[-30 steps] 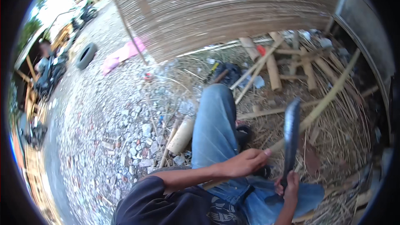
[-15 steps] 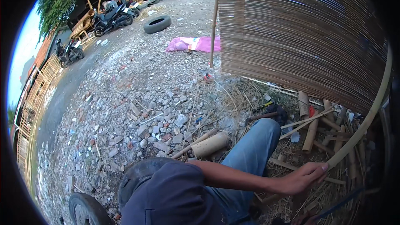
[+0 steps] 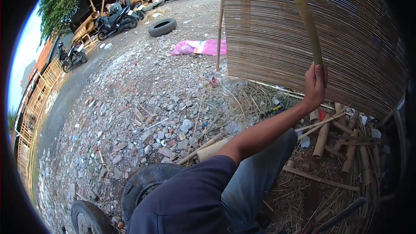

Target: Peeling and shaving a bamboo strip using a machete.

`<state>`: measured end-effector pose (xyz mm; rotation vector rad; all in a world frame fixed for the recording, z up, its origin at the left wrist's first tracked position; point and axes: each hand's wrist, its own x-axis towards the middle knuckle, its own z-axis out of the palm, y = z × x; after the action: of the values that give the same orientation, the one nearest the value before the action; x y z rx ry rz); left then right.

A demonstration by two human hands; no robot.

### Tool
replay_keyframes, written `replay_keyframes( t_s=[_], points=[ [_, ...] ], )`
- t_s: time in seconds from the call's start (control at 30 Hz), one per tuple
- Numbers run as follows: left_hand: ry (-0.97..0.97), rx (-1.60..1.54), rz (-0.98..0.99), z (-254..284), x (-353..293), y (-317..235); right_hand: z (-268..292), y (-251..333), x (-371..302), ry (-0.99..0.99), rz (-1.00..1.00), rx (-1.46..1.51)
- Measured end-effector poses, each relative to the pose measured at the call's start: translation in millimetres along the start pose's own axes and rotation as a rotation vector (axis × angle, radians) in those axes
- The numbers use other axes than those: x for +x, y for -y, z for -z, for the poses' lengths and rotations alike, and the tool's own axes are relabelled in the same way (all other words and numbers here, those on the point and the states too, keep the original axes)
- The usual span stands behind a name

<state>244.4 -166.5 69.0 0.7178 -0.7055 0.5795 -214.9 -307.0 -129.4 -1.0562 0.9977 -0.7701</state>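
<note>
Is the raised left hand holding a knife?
No, the left hand grips a long green bamboo strip rising in front of the woven bamboo screen.

— How many tyres do you count?
— Three: one tyre (image 3: pixel 162 27) out on the gravel, two tyres (image 3: pixel 147 182) close below.
— Motorbikes?
— Three motorbikes (image 3: pixel 115 21) by the sheds.
— Anything else?
— One woven bamboo screen (image 3: pixel 277 34), one pink cloth (image 3: pixel 199 47), one raised bamboo strip (image 3: pixel 303 13).
</note>
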Motion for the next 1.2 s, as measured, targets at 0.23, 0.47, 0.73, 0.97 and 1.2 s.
replay_keyframes(
  t_s=[0.23,0.47,0.73,0.97,1.2],
  points=[
    [0.172,0.283,-0.141,24.5,28.3,54.8,-2.2,-3.7,-5.5,0.015,0.003,-0.169],
    [0.325,0.218,-0.173,-24.9,64.7,87.3,-7.8,-6.0,-0.5,0.044,-0.009,-0.304],
    [0.465,0.119,-0.352,-122.1,90.0,66.2,1.4,-32.3,24.5,-0.039,-0.063,-0.375],
    [0.635,0.490,-0.312,-64.0,54.7,40.7,19.4,-47.0,37.4,0.034,-0.101,-0.480],
    [0.812,0.990,-0.224,-17.3,46.5,-48.1,-26.6,5.0,1.3,0.109,0.247,-0.566]
  ],
)
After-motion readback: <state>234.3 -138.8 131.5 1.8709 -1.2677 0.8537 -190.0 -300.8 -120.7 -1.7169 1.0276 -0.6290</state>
